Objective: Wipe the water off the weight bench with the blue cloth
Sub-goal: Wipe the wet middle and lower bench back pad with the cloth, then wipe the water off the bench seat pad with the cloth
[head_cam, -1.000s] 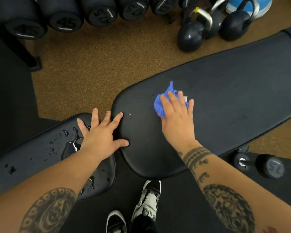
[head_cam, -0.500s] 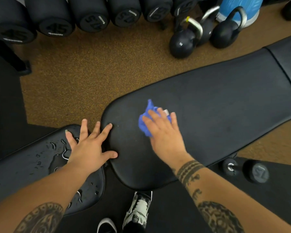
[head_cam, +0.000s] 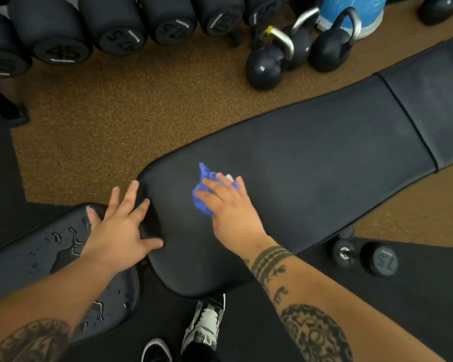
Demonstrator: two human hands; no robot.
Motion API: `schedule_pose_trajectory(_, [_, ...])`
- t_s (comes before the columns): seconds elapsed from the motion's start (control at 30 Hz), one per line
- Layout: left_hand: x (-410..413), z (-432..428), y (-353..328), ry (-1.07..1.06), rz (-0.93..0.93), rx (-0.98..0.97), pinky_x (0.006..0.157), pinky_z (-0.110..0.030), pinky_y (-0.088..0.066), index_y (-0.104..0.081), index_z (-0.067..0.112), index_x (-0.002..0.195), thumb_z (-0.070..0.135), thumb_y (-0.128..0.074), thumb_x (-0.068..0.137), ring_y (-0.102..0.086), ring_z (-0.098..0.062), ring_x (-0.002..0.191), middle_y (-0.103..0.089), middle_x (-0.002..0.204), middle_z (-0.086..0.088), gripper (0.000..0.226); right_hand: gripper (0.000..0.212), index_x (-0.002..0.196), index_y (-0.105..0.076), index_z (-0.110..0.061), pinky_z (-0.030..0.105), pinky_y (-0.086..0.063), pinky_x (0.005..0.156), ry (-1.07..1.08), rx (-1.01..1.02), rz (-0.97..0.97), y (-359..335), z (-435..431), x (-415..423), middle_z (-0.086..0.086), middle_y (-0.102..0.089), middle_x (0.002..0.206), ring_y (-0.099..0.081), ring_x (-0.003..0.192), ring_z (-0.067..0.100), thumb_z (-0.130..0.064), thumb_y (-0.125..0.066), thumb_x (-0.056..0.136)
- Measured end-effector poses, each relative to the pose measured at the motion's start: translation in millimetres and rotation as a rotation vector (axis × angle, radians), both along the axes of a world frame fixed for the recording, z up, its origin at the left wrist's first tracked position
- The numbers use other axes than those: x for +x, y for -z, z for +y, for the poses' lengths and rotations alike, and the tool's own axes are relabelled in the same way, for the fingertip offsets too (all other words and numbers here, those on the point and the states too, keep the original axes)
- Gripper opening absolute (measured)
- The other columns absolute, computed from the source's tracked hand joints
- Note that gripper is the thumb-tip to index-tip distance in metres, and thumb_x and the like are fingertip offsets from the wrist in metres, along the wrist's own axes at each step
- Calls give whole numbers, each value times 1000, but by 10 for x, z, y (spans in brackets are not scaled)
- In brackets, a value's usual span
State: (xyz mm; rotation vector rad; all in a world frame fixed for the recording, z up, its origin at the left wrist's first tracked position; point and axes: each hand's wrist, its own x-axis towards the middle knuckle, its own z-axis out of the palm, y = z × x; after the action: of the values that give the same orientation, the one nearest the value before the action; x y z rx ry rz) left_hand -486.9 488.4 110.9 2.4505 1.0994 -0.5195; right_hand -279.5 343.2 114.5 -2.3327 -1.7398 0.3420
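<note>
Pressing the blue cloth (head_cam: 204,206) flat with straight, slightly spread fingers, the right hand (head_cam: 230,205) is resting near the rounded end of the weight bench (head_cam: 311,165) long pad. The left hand (head_cam: 115,231) is lying splayed, palm down, gripping nothing, bridging that pad and the seat pad (head_cam: 24,257). Water (head_cam: 73,241) is beading on the seat pad beside it. Kettlebells (head_cam: 263,66) are standing beyond.

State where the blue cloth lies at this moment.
In the head view, the blue cloth lies near centre on the long bench pad, under the right hand.
</note>
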Motion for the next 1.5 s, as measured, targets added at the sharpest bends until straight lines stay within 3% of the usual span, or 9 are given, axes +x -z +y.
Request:
schedule_pose_trajectory(0.13, [484,-92,-131,36,-202,-57,119,-61,-20,-30,41,155,61,-68,83,7,-27,155,10,168,9,85,60,131,-55,-13,57,-26,110,509,203,-69,-352,-363,831,11,-50,144,-40,137,39,3,-55,74])
schedule_pose_trajectory(0.27, [868,-231,-130,4,-49,-182,118,-67,-12,-16,48,156,57,-69,85,17,-33,153,15,167,10,89,54,142,-46,-14,60,-15,117,812,145,-90,-454,-498,1569,12,-36,155,-22,147,40,-5,-52,88])
schedule_pose_trajectory(0.47, [834,-157,-177,30,-27,-220,119,-62,-17,-15,50,156,54,-63,90,12,-33,154,12,168,11,81,56,130,-57,-10,56,-34,107,513,143,-141,-188,-45,985,17,-51,141,-42,132,46,-6,-56,74])
schedule_pose_trajectory(0.63, [569,44,-278,-122,-274,-235,121,-32,-24,-30,38,156,28,-52,100,-25,-16,151,-22,166,8,61,63,139,-51,-16,52,-19,119,248,34,41,77,263,-109,8,-44,150,-26,146,37,-7,-62,78])
schedule_pose_trajectory(0.77, [-140,168,-269,-249,-372,-181,123,-32,-21,-42,30,152,16,-52,99,-26,-14,151,-33,162,5,56,59,138,-54,-18,45,-4,120,139,31,170,191,239,-742,3,-45,151,-23,149,33,-2,-62,82])
schedule_pose_trajectory(0.87, [-825,226,-236,-305,-319,-144,125,-37,-16,-48,29,149,13,-48,99,-18,-16,153,-32,162,5,52,51,131,-59,-20,43,-6,119,190,38,322,154,234,-1088,2,-52,144,-31,146,29,0,-60,84])
schedule_pose_trajectory(1.07, [-2210,286,-231,-688,-98,53,118,-63,-19,-55,28,141,22,-56,95,-13,-29,153,-27,164,-1,47,28,129,-53,-24,26,-44,94,712,270,866,-183,422,-1839,-5,-62,120,-58,112,13,-26,-53,101])
schedule_pose_trajectory(1.3, [-2960,209,-130,-905,22,-174,118,-60,-19,-15,45,157,53,-63,91,-3,-45,151,5,169,-2,83,67,153,-33,-20,48,-26,117,208,-80,200,277,477,-2540,12,-25,160,-25,144,41,-39,-59,94])
schedule_pose_trajectory(1.5, [-2966,198,93,-878,-70,-244,110,-48,-38,2,44,158,36,-67,92,-30,-41,146,9,169,-3,96,69,154,-19,-8,47,-21,120,250,-137,146,390,734,-2555,20,-17,161,-19,147,42,-24,-55,97])
